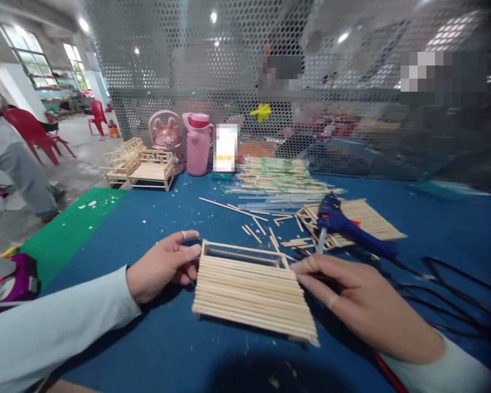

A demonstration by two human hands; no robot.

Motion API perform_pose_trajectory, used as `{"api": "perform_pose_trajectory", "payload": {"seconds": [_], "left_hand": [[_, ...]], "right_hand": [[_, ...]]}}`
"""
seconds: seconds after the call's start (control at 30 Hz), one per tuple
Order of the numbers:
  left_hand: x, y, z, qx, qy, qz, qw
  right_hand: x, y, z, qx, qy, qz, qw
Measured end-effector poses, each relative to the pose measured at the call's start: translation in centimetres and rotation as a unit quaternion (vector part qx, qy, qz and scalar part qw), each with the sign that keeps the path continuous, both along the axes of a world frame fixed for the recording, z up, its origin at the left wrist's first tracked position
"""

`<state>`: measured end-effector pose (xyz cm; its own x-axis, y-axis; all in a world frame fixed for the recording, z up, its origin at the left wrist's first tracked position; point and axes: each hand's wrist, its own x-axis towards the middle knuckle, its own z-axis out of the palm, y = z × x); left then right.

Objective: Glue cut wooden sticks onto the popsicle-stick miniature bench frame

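A small model piece of furniture made of thin wooden sticks sits tilted in front of me, its slatted top facing up and a gap in the frame along its far edge. My left hand has its thumb and curled fingers at the model's far left corner. At the far right corner, my right hand pinches the frame with thumb and fingertips; something thin and dark shows under those fingers, too hidden to name. Just beyond the right hand, a blue glue gun rests on another slatted stick piece.
Loose sticks and scraps lie on the blue table mat. Bundled sticks, a pink bottle and finished stick furniture line the back, before a perforated metal screen. Black cable coils at right.
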<state>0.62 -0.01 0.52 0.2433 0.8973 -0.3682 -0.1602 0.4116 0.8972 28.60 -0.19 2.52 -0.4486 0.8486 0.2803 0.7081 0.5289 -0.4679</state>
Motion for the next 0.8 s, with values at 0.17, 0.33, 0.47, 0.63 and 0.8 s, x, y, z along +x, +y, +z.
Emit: {"api": "perform_pose_trajectory", "payload": {"seconds": [0.17, 0.33, 0.47, 0.63, 0.8], "left_hand": [[0.0, -0.1, -0.1, 0.02, -0.01, -0.007, 1.0], [0.1, -0.1, -0.4, 0.026, -0.006, -0.019, 0.999], [0.4, -0.4, -0.5, 0.028, 0.014, -0.024, 0.999], [0.5, -0.7, 0.5, 0.034, 0.079, 0.024, 0.996], [1.1, -0.2, 4.1, 0.451, 0.304, 0.17, 0.821]], "right_hand": [[0.1, 0.0, 0.0, 0.024, -0.007, 0.009, 1.0], [-0.2, -0.3, 0.3, 0.046, -0.02, 0.013, 0.999], [-0.5, -0.6, 0.0, 0.076, -0.016, 0.004, 0.997], [-0.3, -0.6, 0.0, 0.128, -0.006, -0.021, 0.992], [-1.0, -0.4, 1.1, 0.246, -0.013, -0.041, 0.968]]}}
